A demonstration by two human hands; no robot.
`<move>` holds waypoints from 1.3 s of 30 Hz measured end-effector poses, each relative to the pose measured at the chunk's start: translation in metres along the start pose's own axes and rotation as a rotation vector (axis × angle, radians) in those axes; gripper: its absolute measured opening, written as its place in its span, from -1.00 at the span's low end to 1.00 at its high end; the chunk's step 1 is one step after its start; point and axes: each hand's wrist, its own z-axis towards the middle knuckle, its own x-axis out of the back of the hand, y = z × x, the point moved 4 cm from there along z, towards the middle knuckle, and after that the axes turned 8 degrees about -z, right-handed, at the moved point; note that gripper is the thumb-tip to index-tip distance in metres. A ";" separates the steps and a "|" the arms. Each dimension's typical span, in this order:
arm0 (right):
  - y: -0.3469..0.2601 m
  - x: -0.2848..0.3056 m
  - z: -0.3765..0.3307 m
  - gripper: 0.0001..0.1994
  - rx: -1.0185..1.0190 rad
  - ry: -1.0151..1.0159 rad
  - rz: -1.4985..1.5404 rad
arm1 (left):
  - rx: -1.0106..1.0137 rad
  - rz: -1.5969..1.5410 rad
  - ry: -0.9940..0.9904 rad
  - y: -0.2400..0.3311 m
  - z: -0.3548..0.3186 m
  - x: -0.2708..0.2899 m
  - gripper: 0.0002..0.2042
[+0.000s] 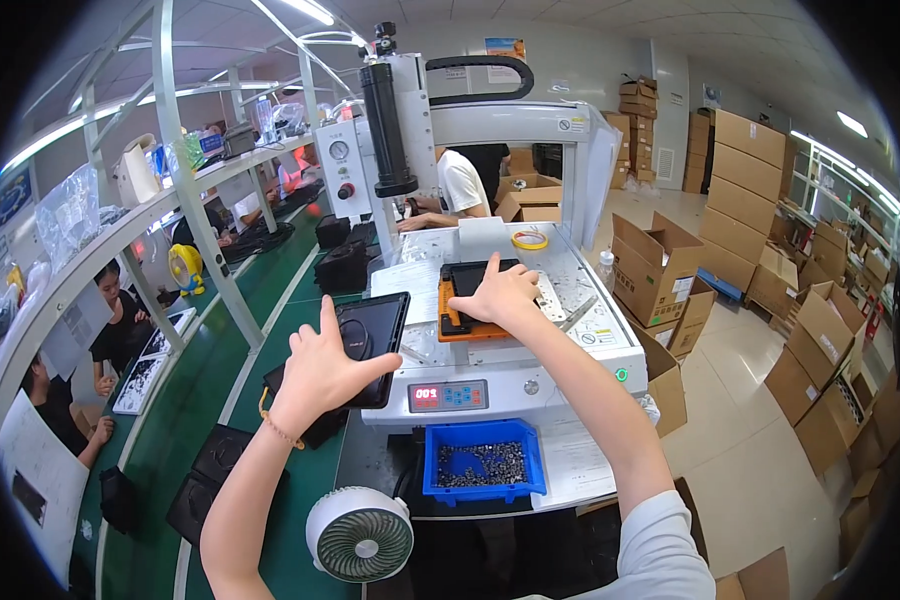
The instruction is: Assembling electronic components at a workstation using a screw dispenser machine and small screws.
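My left hand (pixel 318 372) is spread, thumb and index finger stretched apart, at the left edge of a black tablet-like case (pixel 378 330) with a ring on its face. The case lies tilted by the machine's front left corner; whether the hidden fingers touch its underside I cannot tell. My right hand (pixel 502 296) reaches onto an orange fixture (pixel 448 318) on the machine bed, its fingers spread over a dark flat piece (pixel 470 275) seated there. The palm hides part of that piece.
A black dispensing cylinder (pixel 383 130) hangs above the bed. Yellow tape (pixel 529 240) lies behind the fixture. In front are a blue bin (pixel 483 433) of small metal parts and a white fan (pixel 360 535). A green conveyor (pixel 240 400) runs left; cartons (pixel 655 265) stand right.
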 end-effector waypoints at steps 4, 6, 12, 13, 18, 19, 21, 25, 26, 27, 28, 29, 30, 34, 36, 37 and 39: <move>-0.014 0.003 0.001 0.11 -0.056 -0.077 -0.028 | 0.019 -0.049 -0.029 -0.015 -0.008 -0.002 0.25; -0.018 0.004 0.002 0.08 -0.049 -0.121 -0.026 | 0.010 -0.093 -0.031 -0.018 -0.009 -0.005 0.25; 0.027 0.001 0.000 0.02 0.033 0.238 0.338 | 0.003 -0.293 -0.093 -0.010 -0.014 -0.015 0.25; 0.051 -0.003 -0.003 -0.13 0.205 0.506 0.349 | -0.006 -0.326 -0.108 -0.010 -0.016 -0.016 0.25; 0.157 -0.027 -0.087 -0.63 0.441 0.817 0.422 | 0.016 -0.404 -0.193 -0.025 -0.028 -0.016 0.23; 0.178 -0.036 -0.102 -0.65 0.391 0.829 0.390 | 0.003 -0.410 -0.208 -0.020 -0.027 -0.019 0.23; 0.202 -0.054 -0.125 -0.68 0.336 0.830 0.298 | -0.050 -0.422 -0.181 -0.010 -0.028 -0.021 0.22; 0.214 -0.081 -0.155 -0.67 0.353 0.845 0.215 | -0.119 -0.410 -0.214 0.019 -0.032 -0.031 0.23; 0.212 -0.084 -0.159 -0.64 0.350 0.859 0.239 | -0.138 -0.416 -0.228 0.024 -0.034 -0.033 0.23; 0.213 -0.089 -0.162 -0.64 0.342 0.856 0.239 | -0.141 -0.413 -0.235 0.027 -0.035 -0.037 0.23; 0.213 -0.093 -0.163 -0.62 0.347 0.879 0.264 | -0.160 -0.405 -0.238 0.029 -0.036 -0.041 0.23; 0.213 -0.095 -0.164 -0.59 0.352 0.900 0.291 | -0.176 -0.397 -0.240 0.031 -0.038 -0.043 0.23; 0.212 -0.096 -0.167 -0.59 0.353 0.897 0.294 | -0.185 -0.389 -0.249 0.034 -0.041 -0.043 0.22; 0.208 -0.090 -0.172 -0.53 0.290 0.867 0.330 | -0.215 -0.386 -0.277 0.039 -0.051 -0.048 0.23; 0.202 -0.081 -0.177 -0.54 0.290 0.898 0.313 | -0.249 -0.387 -0.281 0.043 -0.059 -0.050 0.23; 0.198 -0.080 -0.179 -0.54 0.288 0.924 0.345 | -0.273 -0.385 -0.302 0.048 -0.063 -0.052 0.22; 0.180 -0.076 -0.183 -0.58 0.400 0.787 0.653 | -0.383 -0.392 -0.288 0.057 -0.077 -0.055 0.21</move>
